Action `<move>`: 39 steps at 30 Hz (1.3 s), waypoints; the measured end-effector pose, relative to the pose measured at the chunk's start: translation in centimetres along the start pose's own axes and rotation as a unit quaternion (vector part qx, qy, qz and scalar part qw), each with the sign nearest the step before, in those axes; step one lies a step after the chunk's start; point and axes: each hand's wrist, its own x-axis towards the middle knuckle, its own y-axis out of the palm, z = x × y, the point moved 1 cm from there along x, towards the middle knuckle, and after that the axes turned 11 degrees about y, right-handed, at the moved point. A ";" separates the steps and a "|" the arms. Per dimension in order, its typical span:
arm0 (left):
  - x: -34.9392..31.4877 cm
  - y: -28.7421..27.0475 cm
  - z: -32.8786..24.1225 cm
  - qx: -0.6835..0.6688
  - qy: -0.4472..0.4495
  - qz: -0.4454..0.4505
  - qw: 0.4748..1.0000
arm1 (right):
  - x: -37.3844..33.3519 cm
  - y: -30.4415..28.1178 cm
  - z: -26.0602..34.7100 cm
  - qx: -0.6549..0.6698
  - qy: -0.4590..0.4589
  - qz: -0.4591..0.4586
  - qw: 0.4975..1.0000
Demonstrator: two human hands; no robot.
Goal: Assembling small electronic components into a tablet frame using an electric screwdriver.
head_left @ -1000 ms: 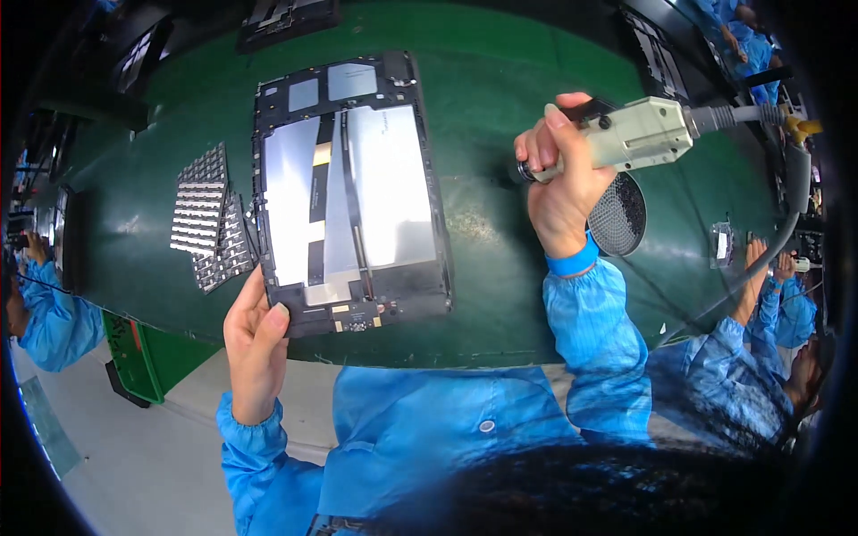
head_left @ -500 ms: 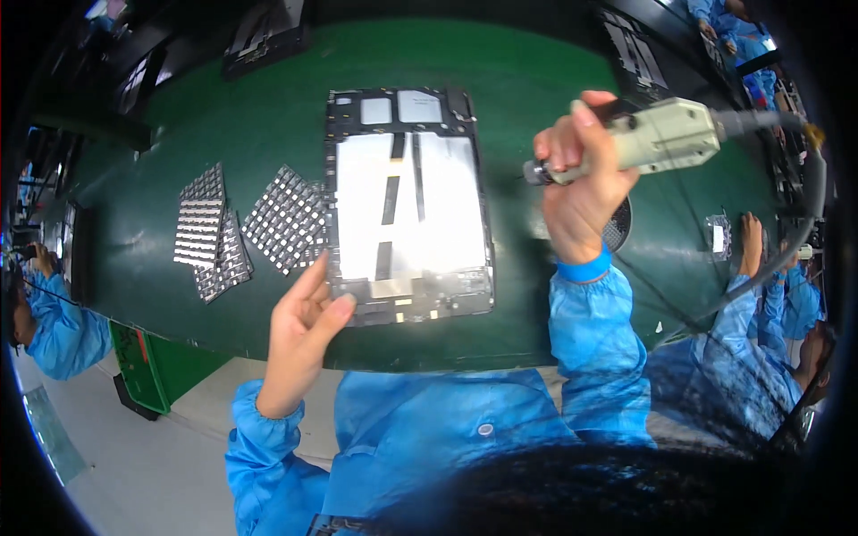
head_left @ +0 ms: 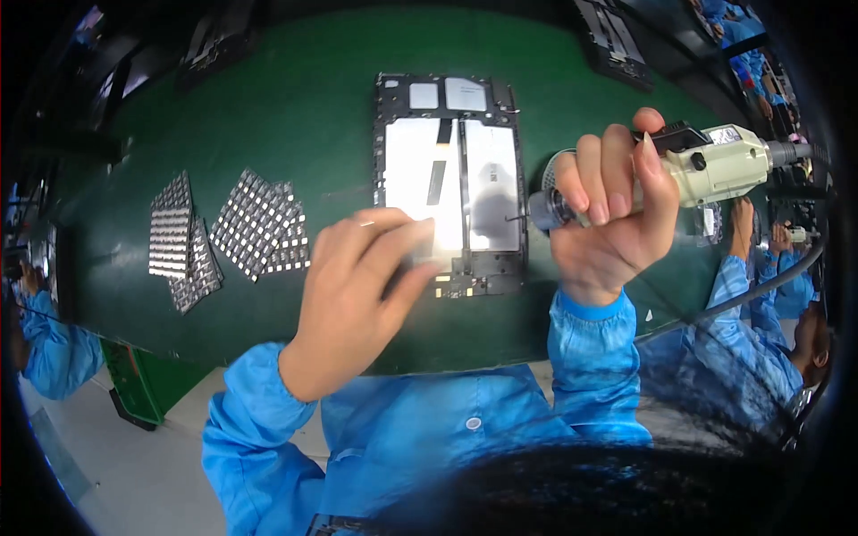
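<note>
An opened tablet-like device (head_left: pixel 493 183) lies on the green table in front of me. Its black frame holds wide silvery battery-like panels, with dark strips running between them. My left hand (head_left: pixel 349 299) reaches over its lower left part, thumb and fingers apart. The fingertips are smeared by motion, and part of the device is hidden beneath them. To the right of the device, my right hand (head_left: pixel 617 210) is wrapped round a pale green electric screwdriver (head_left: pixel 724 170). The screwdriver's thin bit points left, just above the device's right edge.
Trays of small dark parts (head_left: pixel 259 223) lie left of the device, beside more stacked trays (head_left: pixel 172 237). A round mesh container (head_left: pixel 559 161) is partly hidden behind my right hand. The screwdriver's grey cable (head_left: pixel 760 290) loops down at right. Other people in blue work on both sides.
The device has shifted right on the table, away from the trays. My left hand has moved from its lower left corner to over its lower part. The screwdriver stays in my right hand.
</note>
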 end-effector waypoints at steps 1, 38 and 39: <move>1.1 0.1 -0.5 -0.012 0.043 0.029 0.999 | -0.2 0.2 -0.2 0.016 0.015 0.028 0.999; 2.0 0.1 0.9 -0.041 0.046 0.066 0.996 | -1.9 0.6 -2.1 -0.150 0.031 0.022 0.988; 2.2 -0.8 1.1 -0.059 -0.016 0.071 0.996 | -1.7 0.7 -1.6 -0.074 0.048 0.026 0.996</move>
